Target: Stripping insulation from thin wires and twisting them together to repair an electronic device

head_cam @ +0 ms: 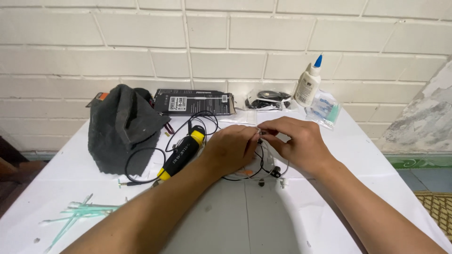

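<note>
Both hands meet over the middle of the white desk [329,207], fingertips pinched together on a small part at the end of a thin black cable [141,160]. The left hand [230,148] has its grip closed on that small piece from the left side, and the right hand [301,143] pinches the same spot from the right, fingers curled and thumb tucked under. The piece itself is too small and too covered by fingers to tell what it is. Loops of the cable run under the hands and out toward the left, and a small dark earpiece [275,171] lies on the desk just below the right hand.

Just beside the left hand lies a screwdriver with a black and yellow handle [183,153], tilted with its yellow cap toward the wall. Further left sits a crumpled dark grey cloth [120,129]. Behind it, against the white brick wall [226,42], lies a flat black box [195,101], then a clear plastic bag [266,99] holding dark parts, then 1 white glue bottle with a blue tip [308,82] standing upright, and a clear packet of swabs [325,110]. Loose pale green swabs [77,214] are scattered at the near left corner of the desk
</note>
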